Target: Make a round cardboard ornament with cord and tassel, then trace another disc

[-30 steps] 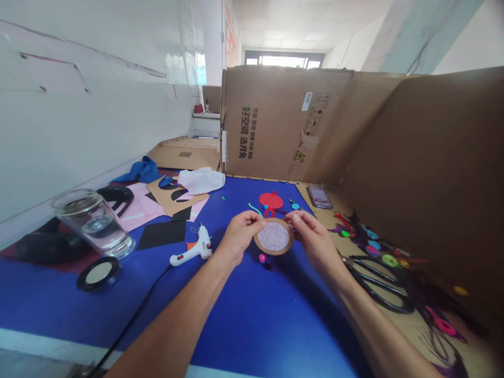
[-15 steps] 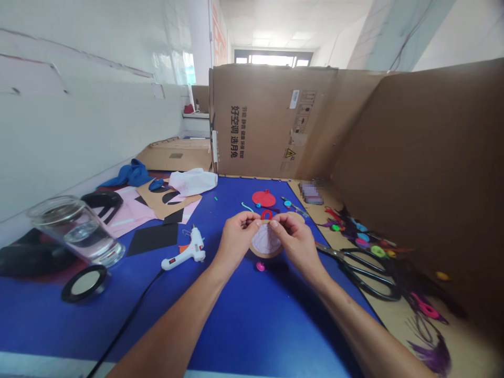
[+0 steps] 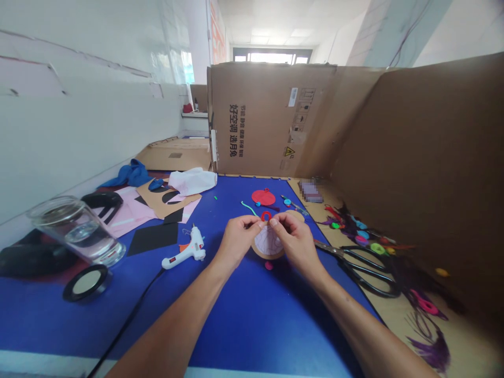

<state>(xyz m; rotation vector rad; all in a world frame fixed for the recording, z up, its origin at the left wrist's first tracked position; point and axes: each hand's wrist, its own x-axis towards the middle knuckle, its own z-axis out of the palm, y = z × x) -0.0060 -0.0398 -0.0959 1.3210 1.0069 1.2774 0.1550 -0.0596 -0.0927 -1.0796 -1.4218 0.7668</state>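
Note:
Between both hands is a round cardboard disc [image 3: 268,241] with a pale lilac, line-marked face and a tan rim. My left hand [image 3: 241,236] pinches its upper left edge between thumb and fingers. On the upper right edge, my right hand [image 3: 293,236] has a similar pinch. A small red ring [image 3: 266,216] shows just above the disc, between the fingertips; whether it is joined to the disc I cannot tell. Just under the disc's lower edge appears a pink button-like piece [image 3: 269,265], partly hidden. Behind the right hand lies a plain tan disc [image 3: 296,215].
A white glue gun [image 3: 185,249] lies left of the hands, its cord trailing forward. Large black-handled scissors [image 3: 366,268] lie at right near yarn tassels. Farther back is a red disc [image 3: 263,197]. A glass of water [image 3: 81,231] stands left, before cardboard walls [image 3: 271,121].
The disc has shifted slightly to the right and tilted a little. The pink piece below it shows less and appears farther right. Both hands keep their pinch.

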